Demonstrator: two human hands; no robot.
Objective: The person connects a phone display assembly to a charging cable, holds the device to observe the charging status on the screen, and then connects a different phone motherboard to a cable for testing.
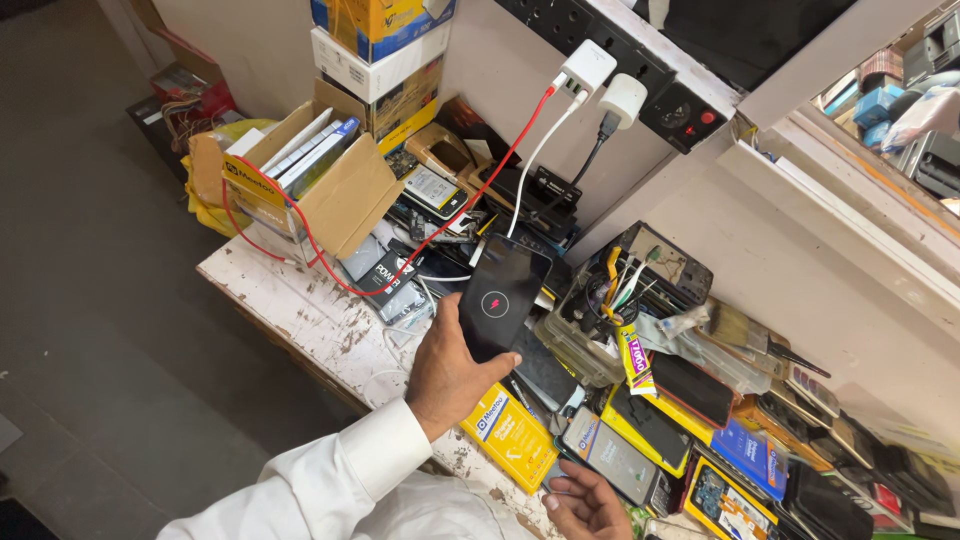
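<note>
A: What is being seen nearest the camera?

B: A white sleeve [330,480] is being shown at the bottom edge. Beside it, the right hand [590,505] is being held low over the cluttered worktop [300,310], palm up and fingers loosely spread, with nothing being gripped. A yellow box [510,435] and a grey phone body [615,460] are lying just beside it.

A: And the left hand?

B: The left hand [450,375] is being closed around the lower end of a black smartphone [503,297]; the thumb is being pressed along the phone's lower right edge and the fingers are being wrapped behind its left edge.

A: How is the phone being oriented?

B: Its long axis is being tilted slightly rightward from upright in the head view, the top end being pointed away from the person toward the wall. The screen is being turned up to the camera, and a red charging symbol in a ring is being displayed. The phone is being held above and just beyond the hand, over the clutter rather than resting on it.

A: Farther out?

B: A white cable [530,165] is being run from the phone's top end up to a white charger [588,68] plugged into a black power strip [640,70]. A red cable [440,230] is being looped leftward to an open cardboard box [340,195].
</note>
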